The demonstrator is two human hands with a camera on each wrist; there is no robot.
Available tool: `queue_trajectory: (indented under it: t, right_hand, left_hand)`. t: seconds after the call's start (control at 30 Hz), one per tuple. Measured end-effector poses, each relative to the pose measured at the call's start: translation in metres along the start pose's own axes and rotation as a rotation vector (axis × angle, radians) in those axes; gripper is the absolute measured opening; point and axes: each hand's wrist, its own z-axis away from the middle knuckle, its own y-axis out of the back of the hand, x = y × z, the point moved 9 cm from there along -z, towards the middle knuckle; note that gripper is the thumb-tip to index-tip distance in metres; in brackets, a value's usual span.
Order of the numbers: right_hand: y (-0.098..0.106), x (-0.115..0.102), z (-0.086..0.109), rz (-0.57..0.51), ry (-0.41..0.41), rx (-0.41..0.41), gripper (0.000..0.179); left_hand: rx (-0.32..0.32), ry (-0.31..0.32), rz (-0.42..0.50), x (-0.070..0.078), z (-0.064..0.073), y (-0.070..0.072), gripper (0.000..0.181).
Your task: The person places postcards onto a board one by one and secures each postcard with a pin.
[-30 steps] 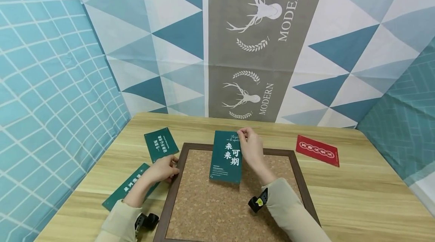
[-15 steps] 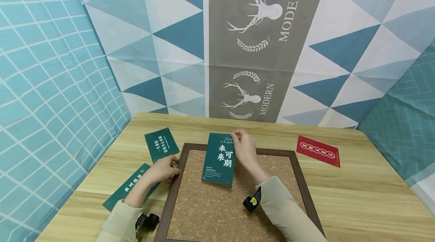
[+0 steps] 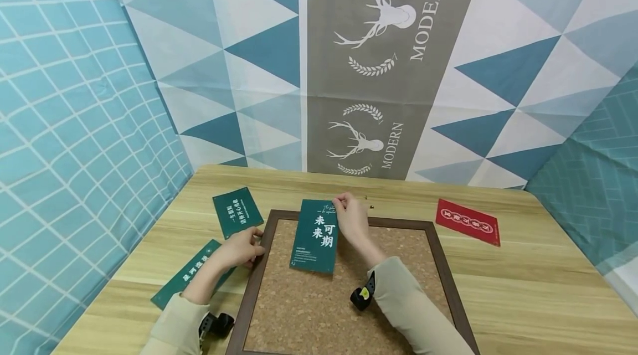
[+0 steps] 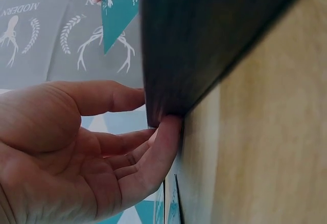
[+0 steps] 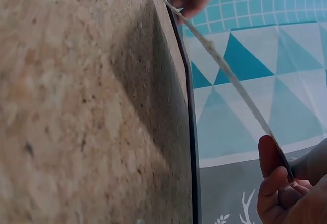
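Note:
My right hand [image 3: 353, 222] pinches a green card [image 3: 311, 241] with white lettering by its upper right corner, over the upper left part of a cork board [image 3: 299, 310] with a dark brown frame. Seen edge-on in the right wrist view, the card [image 5: 232, 81] slants away from the board, its shadow falling on the cork. My left hand [image 3: 241, 247] grips the left side of the frame; in the left wrist view its thumb and curled fingers [image 4: 161, 160] meet the frame's dark side [image 4: 204, 35], close to the wooden tabletop.
Two more green cards lie left of the board, one farther back [image 3: 236, 211] and one partly under the left forearm [image 3: 186, 272]. A red card [image 3: 467, 222] lies to the right. Tiny dark specks [image 3: 371, 207] show behind the board. Patterned cloth [image 3: 269, 67] hangs beyond the table.
My right hand has carried the green card left and slightly towards the near side over the board, uncovering the specks behind it. The left hand stays on the frame.

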Motion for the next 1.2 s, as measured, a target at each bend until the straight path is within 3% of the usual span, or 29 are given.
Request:
queue_trajectory:
  t: [0.33, 1.2]
  right_hand:
    - [-0.019, 0.001, 0.001, 0.022, -0.002, -0.037, 0.019]
    - [-0.047, 0.003, 0.001, -0.007, -0.053, -0.112, 0.02]
  left_hand:
    - [0.017, -0.012, -0.052, 0.0, -0.001, -0.001, 0.039]
    - [0.012, -0.005, -0.036, 0.0, -0.001, -0.001, 0.039]
